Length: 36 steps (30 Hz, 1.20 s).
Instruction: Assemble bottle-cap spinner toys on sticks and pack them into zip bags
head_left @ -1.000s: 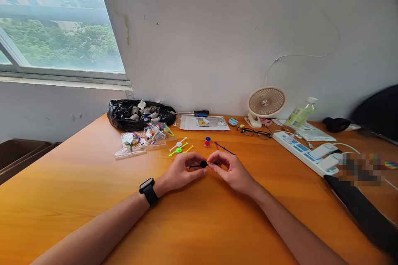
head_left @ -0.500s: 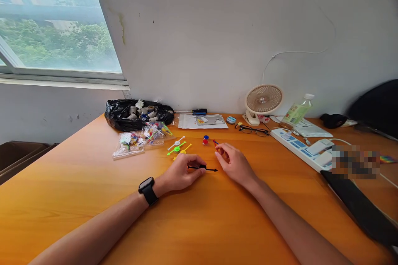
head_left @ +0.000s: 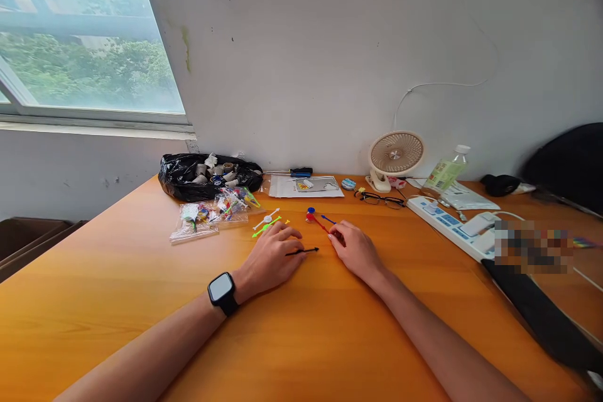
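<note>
Black and thin, the pointed stick (head_left: 304, 252) lies flat on the orange bench (head_left: 301, 339), its long axis running nearly left to right, with the arrow tip toward the right hand (head_left: 354, 250) and the other end tucked under the fingers of the left hand (head_left: 273, 255). That left hand's grip is loosely curled over the stick's near end, fingertips touching it and pressing it against the bench rather than lifting it. The right hand rests palm down just beyond the arrow tip, its grip half closed around the near end of a red stick (head_left: 320, 224), which runs away and to the left toward a small red hub (head_left: 309, 218) with a blue hub (head_left: 311, 210) just behind it. I cannot tell how firmly that red stick is pinched. So the black stick is nearer the left grip, lying in the gap between the two hands.

Counted: one black stick, one red stick, one blue stick (head_left: 328, 220) just past the right fingertips. Ahead of the left grip lie one white piece (head_left: 266, 218), one green piece (head_left: 264, 227) and a yellow bit (head_left: 287, 222) half hidden by the knuckles. Further ahead and left sit two clear bags (head_left: 207, 217) of coloured parts and one black bag (head_left: 207, 173).
</note>
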Motion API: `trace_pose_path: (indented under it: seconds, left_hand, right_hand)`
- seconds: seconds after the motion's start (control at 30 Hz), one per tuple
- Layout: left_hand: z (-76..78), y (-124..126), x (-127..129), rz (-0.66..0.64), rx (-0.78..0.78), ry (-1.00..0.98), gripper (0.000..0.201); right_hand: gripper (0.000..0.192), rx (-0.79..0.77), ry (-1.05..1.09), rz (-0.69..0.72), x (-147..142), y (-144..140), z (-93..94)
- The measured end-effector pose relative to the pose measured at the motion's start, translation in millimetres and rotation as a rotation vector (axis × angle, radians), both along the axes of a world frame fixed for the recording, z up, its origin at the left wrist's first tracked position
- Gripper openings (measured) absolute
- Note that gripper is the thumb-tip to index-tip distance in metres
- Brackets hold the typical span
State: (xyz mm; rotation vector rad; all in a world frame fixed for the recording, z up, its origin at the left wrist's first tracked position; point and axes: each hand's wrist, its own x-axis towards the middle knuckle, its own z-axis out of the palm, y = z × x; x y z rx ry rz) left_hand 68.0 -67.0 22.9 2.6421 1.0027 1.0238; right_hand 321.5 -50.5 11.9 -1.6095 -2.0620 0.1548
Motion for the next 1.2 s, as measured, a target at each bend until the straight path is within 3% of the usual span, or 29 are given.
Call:
trace_pose_path:
  seconds: [0.1,0.27,0.47,0.6,0.7,1.07,1.2]
  left_hand:
    - [-3.7,4.1,-0.8,0.123,-0.011,-0.045,0.019]
    - [-13.4,-0.2,3.2,0.083,-0.179,-0.011,0.019]
    - [-18.3,-0.4,2.3,0.129,-0.17,-0.072,0.047]
    - [-11.6,0.7,2.1,0.053,-0.258,-0.045,0.021]
    - [-8.5,0.0,3.6,0.034,-0.308,-0.073,0.013]
    - [-9.7,5.4,2.1,0.039,-0.549,-0.376,0.024]
    - [-10.1,6.2,2.3,0.028,-0.594,-0.425,0.031]
  right_hand:
    - [0.017,-0.004,0.016,-0.009,-1.8,2.0,-0.9]
    - [0.023,0.0,0.036,0.049,-2.3,4.5,-1.0]
    - [0.028,-0.015,0.187,0.233,1.0,2.4,-0.2]
    - [0.021,-0.039,0.19,0.367,-2.7,-3.6,4.7]
    - [0.014,-0.04,0.156,0.415,-4.9,-6.3,9.4]
    - [0.006,-0.052,0.095,0.393,9.9,-3.8,14.1]
    - [0.012,-0.089,0.088,0.361,14.1,-2.5,15.8]
